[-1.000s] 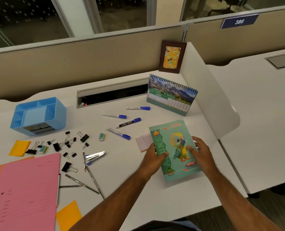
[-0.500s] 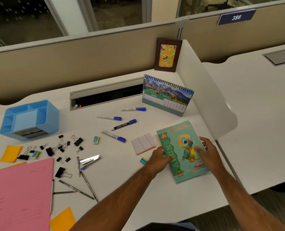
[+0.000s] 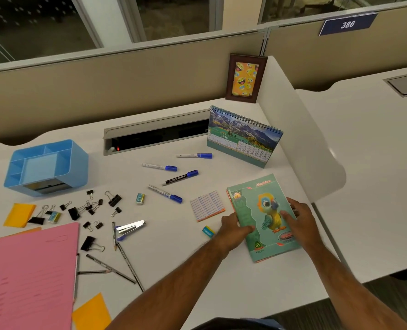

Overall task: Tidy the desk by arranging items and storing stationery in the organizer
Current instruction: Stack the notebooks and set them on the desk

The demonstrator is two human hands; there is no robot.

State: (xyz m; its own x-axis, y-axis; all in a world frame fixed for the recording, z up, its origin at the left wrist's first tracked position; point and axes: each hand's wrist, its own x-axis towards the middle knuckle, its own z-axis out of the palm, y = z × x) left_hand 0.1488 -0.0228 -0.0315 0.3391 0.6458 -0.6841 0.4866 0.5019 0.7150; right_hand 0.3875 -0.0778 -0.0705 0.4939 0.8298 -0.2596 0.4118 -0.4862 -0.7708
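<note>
Gripping the parrot notebook marked "65" with your left hand and right hand; "JUNE" calendar stands beyond them.

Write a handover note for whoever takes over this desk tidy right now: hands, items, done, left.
Left hand and right hand both grip the green notebook, which lies on the desk by its right edge.
Blue organizer stands far left; nothing visible in its top compartments.
Loose on the desk: four markers, binder clips, pencils, stapler, erasers.
Done: nothing stored yet.
Left: place the notebook, store the stationery.
</note>
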